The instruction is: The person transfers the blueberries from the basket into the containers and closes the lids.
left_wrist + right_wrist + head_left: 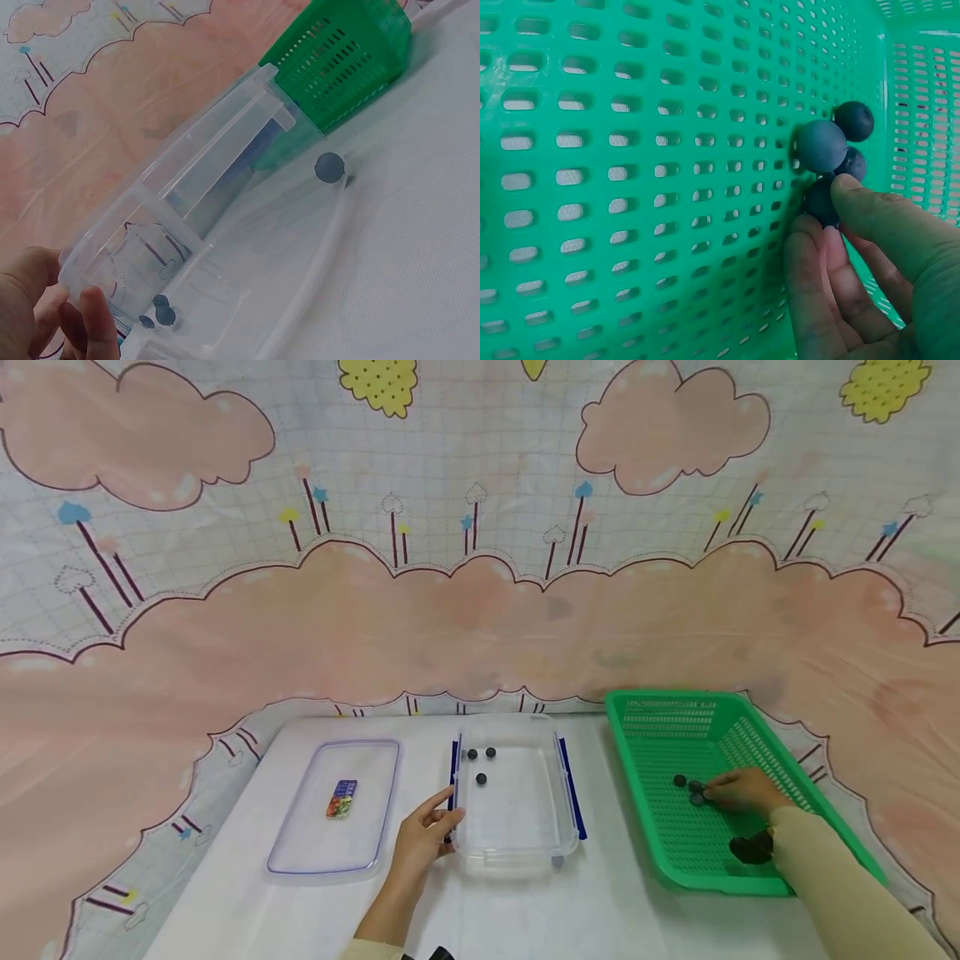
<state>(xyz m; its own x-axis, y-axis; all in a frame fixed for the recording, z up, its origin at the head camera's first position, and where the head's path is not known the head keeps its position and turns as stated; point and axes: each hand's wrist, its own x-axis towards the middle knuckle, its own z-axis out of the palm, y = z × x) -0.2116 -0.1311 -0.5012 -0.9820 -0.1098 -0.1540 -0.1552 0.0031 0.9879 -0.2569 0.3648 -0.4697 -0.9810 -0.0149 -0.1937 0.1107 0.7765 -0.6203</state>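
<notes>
Green basket (pixel 660 727) at table's right edge | my right hand (pixel 742 792) pinches one ball (pixel 821 202) off its floor | my left hand (pixel 423 835), fingers straight, touches box (pixel 517 847) rim at centre, holding nothing

No legible text; the small colourful label (pixel 341 798) on the left clear lid (pixel 300 852) is unreadable.

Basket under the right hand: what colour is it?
Green, a perforated plastic basket; clearest in the right wrist view.
</notes>
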